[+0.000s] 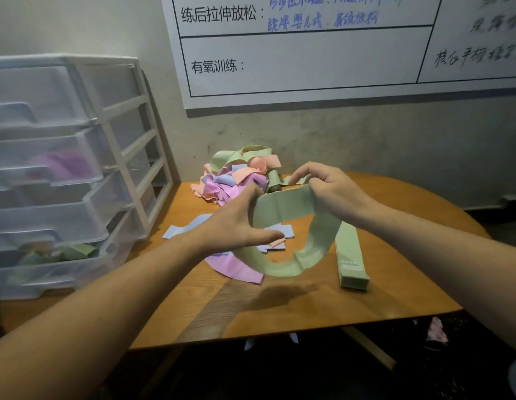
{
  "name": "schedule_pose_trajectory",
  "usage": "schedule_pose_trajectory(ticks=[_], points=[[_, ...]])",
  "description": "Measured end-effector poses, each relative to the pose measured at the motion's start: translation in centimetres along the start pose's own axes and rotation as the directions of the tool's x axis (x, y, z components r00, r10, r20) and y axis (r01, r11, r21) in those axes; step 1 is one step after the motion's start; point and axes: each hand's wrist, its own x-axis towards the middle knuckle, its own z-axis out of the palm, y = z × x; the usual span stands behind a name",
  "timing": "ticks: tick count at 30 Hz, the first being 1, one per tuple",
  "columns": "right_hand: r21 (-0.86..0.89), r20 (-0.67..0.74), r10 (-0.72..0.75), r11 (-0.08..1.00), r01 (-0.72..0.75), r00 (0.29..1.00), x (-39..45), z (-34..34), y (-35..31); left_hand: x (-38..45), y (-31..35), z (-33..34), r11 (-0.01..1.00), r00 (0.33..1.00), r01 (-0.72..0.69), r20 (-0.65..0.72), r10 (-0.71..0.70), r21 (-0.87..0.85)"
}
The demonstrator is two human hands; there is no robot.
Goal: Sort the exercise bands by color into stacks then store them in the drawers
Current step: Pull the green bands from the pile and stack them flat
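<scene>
pale green band (285,209), green stack (352,261), pink, lilac, peach pile (236,177), orange-brown wood-grain table (308,307)

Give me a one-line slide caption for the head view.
Both hands, left and right, stretch a green band above the wooden table.

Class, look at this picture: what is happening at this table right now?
A person holds a green band stretched between the left hand and right hand above a wooden table. A stack of green bands lies to the right, a pink band and blue bands lie below the hands, and a mixed unsorted pile waits behind. Plastic drawers stand at left.
</scene>
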Motion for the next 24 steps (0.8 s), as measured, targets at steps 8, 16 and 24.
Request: schedule_pose_trajectory(ticks=[8,16,24], points=[[0.03,0.176,-0.066,0.998,0.061,0.982,-2.4,-1.2,-0.5,-1.2,3.7,-0.1,0.982,0.997,0.066,-0.035,-0.073,-0.176],[0.023,0.226,0.02,0.999,-0.026,0.974,-3.9,-2.7,-0.1,-2.1,5.0,-0.4,0.916,0.974,0.225,0.099,-0.204,-0.333],[-0.367,0.022,-0.169,0.915,0.165,0.985,-6.0,-2.4,-0.5,-2.2,5.4,1.9,0.99,0.985,0.052,-0.173,-0.029,0.132]])
